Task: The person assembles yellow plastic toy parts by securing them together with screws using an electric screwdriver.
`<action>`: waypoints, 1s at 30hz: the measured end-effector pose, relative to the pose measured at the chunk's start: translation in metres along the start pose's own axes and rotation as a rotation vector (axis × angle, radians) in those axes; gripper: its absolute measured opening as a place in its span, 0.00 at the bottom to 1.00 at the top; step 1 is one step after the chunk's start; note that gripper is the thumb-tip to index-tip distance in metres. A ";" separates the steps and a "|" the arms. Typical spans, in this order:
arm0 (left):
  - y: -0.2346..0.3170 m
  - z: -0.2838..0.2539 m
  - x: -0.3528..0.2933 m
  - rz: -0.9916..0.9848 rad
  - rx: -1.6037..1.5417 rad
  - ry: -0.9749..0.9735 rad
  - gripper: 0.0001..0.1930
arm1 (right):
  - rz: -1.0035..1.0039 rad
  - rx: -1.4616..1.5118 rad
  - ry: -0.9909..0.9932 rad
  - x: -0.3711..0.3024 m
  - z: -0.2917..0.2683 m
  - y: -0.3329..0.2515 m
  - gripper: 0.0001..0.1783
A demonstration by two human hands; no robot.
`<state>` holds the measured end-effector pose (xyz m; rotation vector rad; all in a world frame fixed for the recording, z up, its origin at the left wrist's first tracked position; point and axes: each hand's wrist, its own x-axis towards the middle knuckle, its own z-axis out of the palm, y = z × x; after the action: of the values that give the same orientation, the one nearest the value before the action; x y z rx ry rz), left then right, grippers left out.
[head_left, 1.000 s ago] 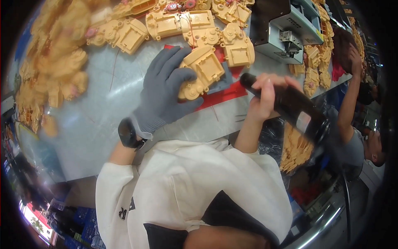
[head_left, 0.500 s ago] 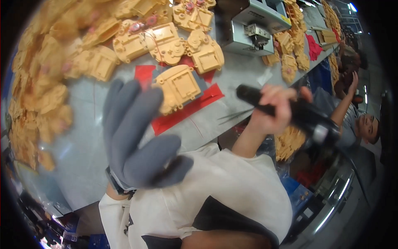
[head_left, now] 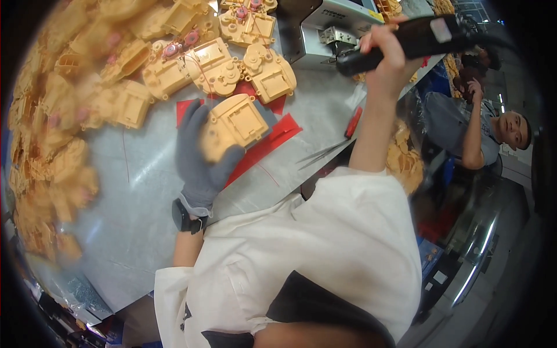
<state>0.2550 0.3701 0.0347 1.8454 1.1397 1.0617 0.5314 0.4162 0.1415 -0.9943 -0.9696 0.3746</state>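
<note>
My left hand (head_left: 200,153), in a grey glove, grips the near-left side of a yellow plastic housing (head_left: 245,123) with a rectangular recess. The housing lies on a dark grey block between red tape strips (head_left: 272,142) on the table. My bare right hand (head_left: 386,52) is wrapped round a black electric screwdriver (head_left: 420,39) with a cord. Its front end points left, just before the metal fitting of a grey box-shaped machine (head_left: 316,40). Whether its tip touches the machine I cannot tell.
Yellow housings (head_left: 209,66), some with red round parts and thin wires, crowd the far and left sides of the grey table (head_left: 133,191). Thin metal tweezers (head_left: 322,153) and a red-handled tool (head_left: 354,122) lie by the near edge. Another person (head_left: 473,124) is at the right.
My left hand has moved away from me and closed on the yellow housing. The right hand has carried the electric screwdriver up to the machine, exposing the red-handled tool.
</note>
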 end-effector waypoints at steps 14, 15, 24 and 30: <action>0.001 0.000 -0.006 -0.015 0.024 -0.014 0.39 | -0.097 -0.013 0.172 -0.024 -0.018 -0.020 0.19; 0.003 -0.001 -0.006 -0.010 0.026 -0.019 0.39 | -0.099 -0.012 0.180 -0.025 -0.018 -0.022 0.19; 0.001 0.000 -0.003 -0.038 -0.020 -0.020 0.39 | -0.131 0.121 0.201 -0.021 -0.020 -0.018 0.21; -0.003 0.001 -0.006 0.009 -0.012 -0.016 0.40 | -0.187 0.127 0.176 -0.010 -0.016 -0.023 0.21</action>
<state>0.2537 0.3656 0.0304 1.8481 1.1140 1.0555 0.5357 0.3886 0.1526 -0.8002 -0.8599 0.1867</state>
